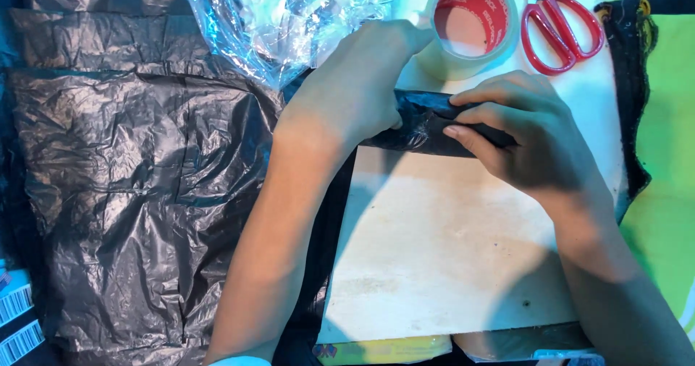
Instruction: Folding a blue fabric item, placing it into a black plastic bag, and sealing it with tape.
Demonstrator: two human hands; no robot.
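Far left of the grip: one stack of flat black plastic bags [137, 192]. Up-left: one crumpled clear plastic sheet [282, 18]. At centre: one black rolled bundle [427, 123] on one pale board [441, 243], clasped at its left end by the left hand [358, 83] and pinched at its right end by the right hand [528, 134]. Just above: one tape roll [470, 22]. Up-right: one pair of red scissors [561, 29].
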